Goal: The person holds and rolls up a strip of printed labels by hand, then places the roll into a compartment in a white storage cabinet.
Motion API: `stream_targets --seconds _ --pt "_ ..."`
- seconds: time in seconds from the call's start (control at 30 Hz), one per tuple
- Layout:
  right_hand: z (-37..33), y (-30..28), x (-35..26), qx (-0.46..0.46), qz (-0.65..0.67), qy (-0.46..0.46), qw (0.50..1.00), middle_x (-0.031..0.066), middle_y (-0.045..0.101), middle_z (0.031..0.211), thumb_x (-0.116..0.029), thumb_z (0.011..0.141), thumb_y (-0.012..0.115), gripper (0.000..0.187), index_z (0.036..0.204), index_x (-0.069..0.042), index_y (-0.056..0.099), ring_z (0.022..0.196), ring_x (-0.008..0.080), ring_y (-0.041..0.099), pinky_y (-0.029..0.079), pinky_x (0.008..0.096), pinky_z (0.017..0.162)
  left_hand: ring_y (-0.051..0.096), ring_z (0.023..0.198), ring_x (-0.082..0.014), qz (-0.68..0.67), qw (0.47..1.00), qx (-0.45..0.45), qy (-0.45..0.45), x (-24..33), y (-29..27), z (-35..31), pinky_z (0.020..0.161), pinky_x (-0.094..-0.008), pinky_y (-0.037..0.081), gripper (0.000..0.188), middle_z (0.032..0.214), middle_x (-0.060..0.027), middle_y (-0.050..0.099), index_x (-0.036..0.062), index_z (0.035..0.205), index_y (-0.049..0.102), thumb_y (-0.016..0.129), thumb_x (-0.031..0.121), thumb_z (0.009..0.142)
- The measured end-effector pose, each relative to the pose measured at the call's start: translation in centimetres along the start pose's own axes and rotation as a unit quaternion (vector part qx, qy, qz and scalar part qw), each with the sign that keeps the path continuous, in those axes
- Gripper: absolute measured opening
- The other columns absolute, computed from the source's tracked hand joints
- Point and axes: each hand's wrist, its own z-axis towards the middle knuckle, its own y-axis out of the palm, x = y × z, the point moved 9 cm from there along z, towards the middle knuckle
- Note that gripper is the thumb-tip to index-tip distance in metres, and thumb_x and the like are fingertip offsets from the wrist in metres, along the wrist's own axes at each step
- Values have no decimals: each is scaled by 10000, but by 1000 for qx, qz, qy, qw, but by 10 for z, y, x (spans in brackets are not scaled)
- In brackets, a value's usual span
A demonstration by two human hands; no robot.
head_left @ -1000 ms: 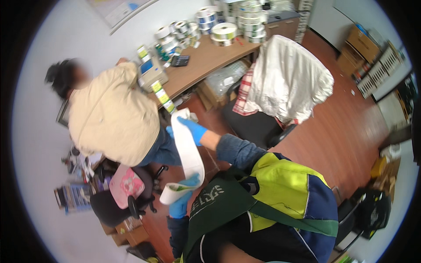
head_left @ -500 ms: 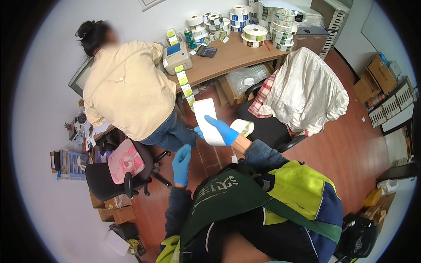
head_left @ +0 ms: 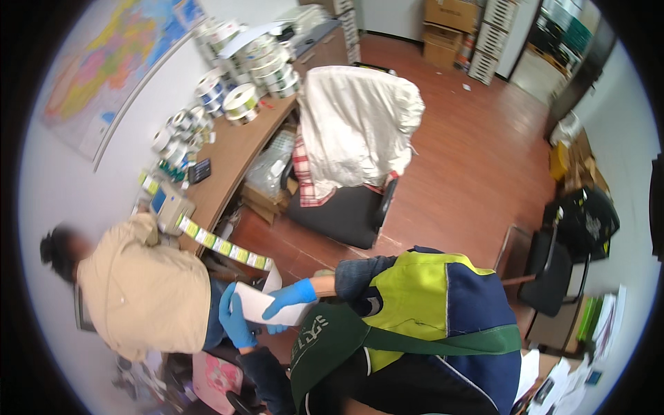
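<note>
A long strip of green-and-white labels (head_left: 219, 243) runs out of a grey label printer (head_left: 171, 207) on the desk and sags toward me. Its near part is folded over, with the plain white backing (head_left: 254, 303) facing up between my hands. My right hand (head_left: 289, 297), in a blue glove, is closed around this white part from the right, thumb on top. At the left end, my blue-gloved left hand (head_left: 237, 319) grips the same strip, its thumb over the paper. What lies beneath the strip is hidden.
A person in a cream jacket (head_left: 142, 283) stands left, by the printer. Label rolls (head_left: 242, 102) and a calculator (head_left: 200, 171) lie on the wooden desk (head_left: 232, 152). A black office chair (head_left: 339, 213) draped with a white coat (head_left: 360, 124) stands ahead. Another black chair (head_left: 546, 273) is at right.
My left hand has come up from beside the strip and taken hold of it. The view has turned right. The printed labels now stretch more sideways between the printer and my hands.
</note>
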Motion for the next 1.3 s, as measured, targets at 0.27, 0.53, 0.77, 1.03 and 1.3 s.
stream_targets --seconds 0.27,0.53,0.77,1.03,1.3 --pt "-1 -10 -3 1 -81 -3 997 124 693 983 -311 914 633 396 1113 31 628 870 184 655 532 313 770 472 1262 -266 -383 908 -74 -154 -52 -4 -16 1070 -407 361 608 1409 -170 463 -10 1411 397 544 363 954" --pt "24 -10 16 -56 -79 21 995 137 669 1017 -225 926 630 404 1255 -18 523 909 214 652 543 330 794 543 1108 -202 -227 928 -273 -112 -10 33 -47 928 -304 423 861 1365 -148 506 -42 1445 316 717 354 794" --pt "33 3 -19 -7 -150 -69 986 73 630 1103 -162 937 614 346 1256 -50 540 1027 139 570 493 305 874 572 829 -138 -180 960 -173 -126 6 33 -50 710 -252 461 456 1166 -117 602 -35 1275 519 603 179 881" --pt "-3 -57 -64 236 -576 12 783 144 667 1077 -373 893 596 383 1166 -111 654 1000 316 615 479 398 868 569 1093 -249 -254 967 -4 -15 20 -5 -37 1015 -377 401 294 1167 -118 611 -15 1187 555 553 149 943" --pt "18 -48 28 52 254 80 962 164 592 1269 -609 893 542 797 1426 -33 402 1194 340 533 400 401 1049 612 1027 -182 -132 983 -67 -113 -65 24 -65 894 -291 475 275 1136 -95 646 0 1183 593 549 139 950"
